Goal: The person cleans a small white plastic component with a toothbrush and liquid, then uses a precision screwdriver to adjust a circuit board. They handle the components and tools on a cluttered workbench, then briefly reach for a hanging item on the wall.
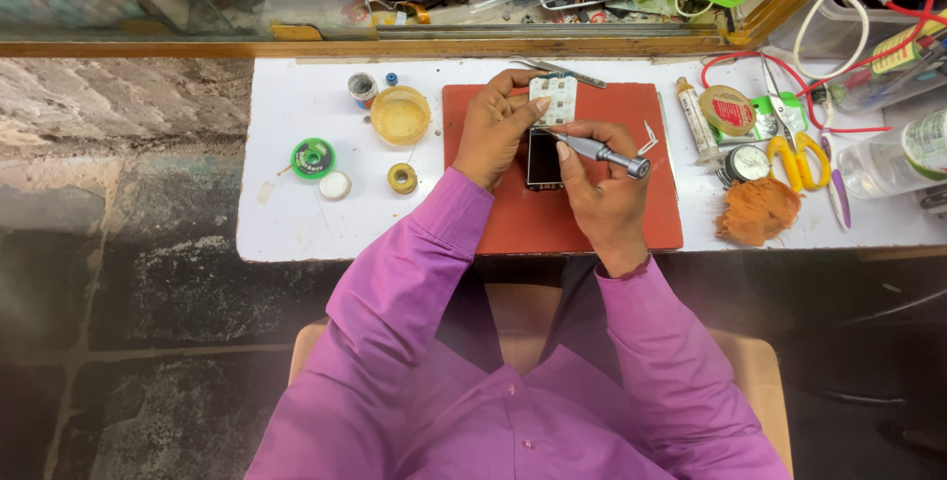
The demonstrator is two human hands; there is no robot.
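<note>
Purple sleeves (414, 273) nearest | right hand (604, 194): fingers clamped on grey screwdriver (602, 151), tip on small dark phone (544, 156) | left hand (493, 130): fingers pinching phone's upper edge | phone lies on red mat (582, 228), white tabletop (296, 214) | keypad piece (553, 97) just beyond | yellow scissors (797, 156) well right

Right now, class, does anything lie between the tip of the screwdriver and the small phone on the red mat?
Nothing visible does. The right hand holds the screwdriver with its tip right at the phone, while the left hand steadies the phone on the red mat. Whether the tip touches cannot be told.
</note>
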